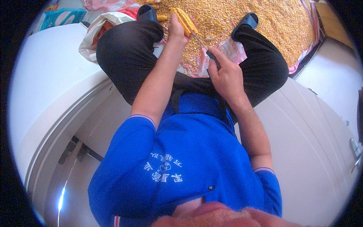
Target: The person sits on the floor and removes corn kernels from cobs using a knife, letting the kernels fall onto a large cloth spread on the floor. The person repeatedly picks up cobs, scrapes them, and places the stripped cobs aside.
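Note:
My left hand (178,30) holds a yellow ear of corn (185,21) at the top centre, its kernels showing in rows with a darker gap along its length. In my right hand (225,72) is the dark handle of a thin metal-shafted tool (200,42), perhaps a screwdriver. The tool's shaft points up and left, and its end meets the lower end of the ear; the tip itself is hidden. Loose corn kernels (221,17) lie in a wide heap beyond and below both hands, on a pink and white patterned sheet (234,51).
More corn (162,18) lies beside the left dark slipper (147,12). The right slipper (249,21) rests at the heap's near edge. A white woven sack (88,48) with reddish contents stands left of my knee, near a teal package (61,19). A wooden surface (336,24) is far right.

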{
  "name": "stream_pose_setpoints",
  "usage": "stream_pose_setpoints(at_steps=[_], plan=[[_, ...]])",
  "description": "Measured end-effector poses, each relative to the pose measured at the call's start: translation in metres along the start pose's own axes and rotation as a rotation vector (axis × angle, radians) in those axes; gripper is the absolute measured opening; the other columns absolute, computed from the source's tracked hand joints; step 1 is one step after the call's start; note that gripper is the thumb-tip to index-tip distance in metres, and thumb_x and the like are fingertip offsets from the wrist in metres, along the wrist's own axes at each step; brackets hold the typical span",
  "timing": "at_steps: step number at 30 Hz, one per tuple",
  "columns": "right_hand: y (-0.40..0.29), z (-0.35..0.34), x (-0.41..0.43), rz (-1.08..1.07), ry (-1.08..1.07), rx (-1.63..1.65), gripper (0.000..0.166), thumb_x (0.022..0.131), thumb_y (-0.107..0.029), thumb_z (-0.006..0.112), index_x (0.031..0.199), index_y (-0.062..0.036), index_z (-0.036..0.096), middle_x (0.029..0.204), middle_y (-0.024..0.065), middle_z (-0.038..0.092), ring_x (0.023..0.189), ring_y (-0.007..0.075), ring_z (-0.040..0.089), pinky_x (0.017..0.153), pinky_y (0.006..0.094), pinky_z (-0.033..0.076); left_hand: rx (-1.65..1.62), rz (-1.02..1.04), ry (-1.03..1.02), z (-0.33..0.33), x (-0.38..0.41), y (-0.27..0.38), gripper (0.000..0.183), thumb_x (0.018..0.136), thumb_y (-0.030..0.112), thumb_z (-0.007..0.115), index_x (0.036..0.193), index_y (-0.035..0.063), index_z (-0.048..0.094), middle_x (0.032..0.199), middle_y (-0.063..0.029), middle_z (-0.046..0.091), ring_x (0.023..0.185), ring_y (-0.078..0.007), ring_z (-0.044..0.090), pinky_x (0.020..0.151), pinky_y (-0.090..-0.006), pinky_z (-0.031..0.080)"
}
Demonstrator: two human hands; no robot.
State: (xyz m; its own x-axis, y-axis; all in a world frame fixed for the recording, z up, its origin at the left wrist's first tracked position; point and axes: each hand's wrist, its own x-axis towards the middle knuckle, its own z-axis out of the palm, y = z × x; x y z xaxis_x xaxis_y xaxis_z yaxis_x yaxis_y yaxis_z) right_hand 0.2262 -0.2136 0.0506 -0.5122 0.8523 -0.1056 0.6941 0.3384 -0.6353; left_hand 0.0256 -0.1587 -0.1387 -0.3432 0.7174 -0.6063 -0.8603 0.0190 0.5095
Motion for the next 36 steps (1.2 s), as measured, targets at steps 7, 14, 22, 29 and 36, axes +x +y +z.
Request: stream_pose_setpoints(at_steps=[7,14,22,29,36], plan=[[-0.003,0.0,0.003,0.037,-0.01,0.0,0.031,0.093,-0.02,0.067,0.123,-0.0159,0.071,0.091,0.0214,0.074,0.083,0.0401,0.073,0.076,0.0504,0.059,0.045,0.018,0.03,0.004,-0.005,-0.001,0.065,0.106,0.061,0.028,0.112,0.0041,0.059,0.086,-0.0149,0.068,0.076,-0.0303,0.069,0.066,-0.0446,0.059],[0.002,0.004,0.005,0.063,-0.013,-0.008,0.032,0.093,-0.022,0.066,0.124,-0.0176,0.071,0.089,0.0226,0.073,0.081,0.0408,0.073,0.075,0.0513,0.059,0.077,0.065,0.066,0.004,-0.002,-0.008,0.065,0.106,0.061,0.024,0.107,0.0058,0.059,0.08,-0.0148,0.067,0.069,-0.0304,0.068,0.059,-0.0433,0.058],[0.003,0.003,0.007,0.127,-0.061,-0.012,0.032,0.093,-0.022,0.065,0.124,-0.0176,0.071,0.084,0.0241,0.072,0.078,0.0425,0.072,0.075,0.0517,0.059,0.153,0.096,0.039,-0.003,0.002,-0.013,0.065,0.106,0.061,0.026,0.107,0.0063,0.06,0.079,-0.0128,0.068,0.068,-0.0292,0.068,0.06,-0.0432,0.058],[0.02,0.03,0.025,0.163,-0.048,0.035,0.032,0.093,-0.025,0.063,0.122,-0.0141,0.072,0.09,0.0244,0.073,0.083,0.0428,0.072,0.08,0.0528,0.057,0.14,0.131,0.27,0.0,0.007,-0.026,0.067,0.108,0.06,0.026,0.099,0.0025,0.058,0.078,-0.016,0.067,0.066,-0.0299,0.069,0.057,-0.0414,0.06],[0.031,0.047,0.035,0.147,-0.064,-0.08,0.031,0.095,-0.027,0.065,0.12,-0.0127,0.074,0.088,0.022,0.074,0.082,0.0395,0.073,0.078,0.0492,0.057,0.207,-0.001,0.277,-0.013,0.015,-0.037,0.073,0.107,0.064,0.024,0.105,0.0009,0.059,0.079,-0.0153,0.068,0.068,-0.031,0.07,0.063,-0.044,0.061]])
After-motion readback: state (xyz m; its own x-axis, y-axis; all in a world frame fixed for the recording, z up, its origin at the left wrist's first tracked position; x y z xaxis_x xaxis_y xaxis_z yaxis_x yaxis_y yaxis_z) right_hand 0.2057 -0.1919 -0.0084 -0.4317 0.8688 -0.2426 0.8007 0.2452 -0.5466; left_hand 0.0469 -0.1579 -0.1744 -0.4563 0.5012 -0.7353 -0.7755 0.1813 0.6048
